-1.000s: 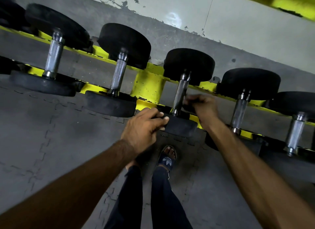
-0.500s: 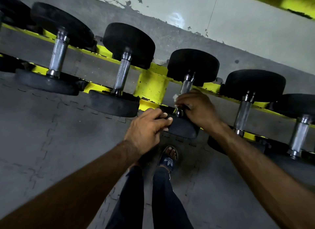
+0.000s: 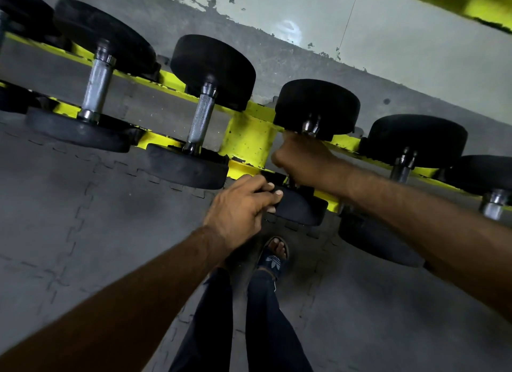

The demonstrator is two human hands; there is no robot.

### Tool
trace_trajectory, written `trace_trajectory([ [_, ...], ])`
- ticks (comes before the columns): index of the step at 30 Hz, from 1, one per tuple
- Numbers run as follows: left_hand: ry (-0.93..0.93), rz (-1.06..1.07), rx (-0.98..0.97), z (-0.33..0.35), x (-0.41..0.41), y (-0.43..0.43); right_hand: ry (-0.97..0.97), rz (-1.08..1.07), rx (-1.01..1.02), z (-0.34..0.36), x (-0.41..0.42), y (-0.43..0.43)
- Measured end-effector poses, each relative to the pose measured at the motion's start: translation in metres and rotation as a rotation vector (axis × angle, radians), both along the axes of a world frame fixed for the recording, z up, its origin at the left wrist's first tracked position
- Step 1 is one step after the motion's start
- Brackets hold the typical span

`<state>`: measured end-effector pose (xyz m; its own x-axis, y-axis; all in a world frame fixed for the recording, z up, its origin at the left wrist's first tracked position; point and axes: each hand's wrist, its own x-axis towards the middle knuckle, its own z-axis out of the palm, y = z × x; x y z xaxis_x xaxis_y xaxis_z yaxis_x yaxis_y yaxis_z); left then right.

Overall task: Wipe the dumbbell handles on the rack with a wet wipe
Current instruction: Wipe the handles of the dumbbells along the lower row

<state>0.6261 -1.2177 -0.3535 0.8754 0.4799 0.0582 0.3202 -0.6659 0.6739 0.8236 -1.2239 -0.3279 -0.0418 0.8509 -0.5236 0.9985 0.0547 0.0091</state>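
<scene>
Several black dumbbells with steel handles lie across a yellow rack (image 3: 246, 141). My right hand (image 3: 304, 161) is wrapped around the handle of the middle dumbbell (image 3: 315, 108), covering nearly all of it; only the steel collar (image 3: 310, 126) near the far head shows. The wet wipe is hidden inside that grip. My left hand (image 3: 238, 208) grips the edge of the same dumbbell's near head (image 3: 299, 205), fingers curled over it.
To the left lie two dumbbells with bare knurled handles (image 3: 201, 122) (image 3: 97, 86); two more handles (image 3: 401, 166) (image 3: 496, 202) lie to the right. Grey interlocking floor mats (image 3: 83, 219) lie below, with my sandalled foot (image 3: 273, 255) under the rack. A grey wall (image 3: 388, 39) stands behind.
My right hand has slid up the middle handle from its near end toward the far head, closing fully around it. The white wipe seen earlier is now hidden. My left hand stays put.
</scene>
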Motion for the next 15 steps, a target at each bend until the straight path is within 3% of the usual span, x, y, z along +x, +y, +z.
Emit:
trace_trajectory([
  [6,-0.006,-0.008,0.001,0.0,0.0,0.0,-0.039,0.061,0.011,-0.009,0.013,0.009],
  [11,0.004,-0.014,0.0,-0.001,0.0,0.001,0.14,0.163,-0.096,-0.009,0.006,0.011],
  [15,0.015,-0.013,-0.005,-0.001,0.0,0.001,-0.006,0.125,-0.017,-0.008,0.016,0.022],
])
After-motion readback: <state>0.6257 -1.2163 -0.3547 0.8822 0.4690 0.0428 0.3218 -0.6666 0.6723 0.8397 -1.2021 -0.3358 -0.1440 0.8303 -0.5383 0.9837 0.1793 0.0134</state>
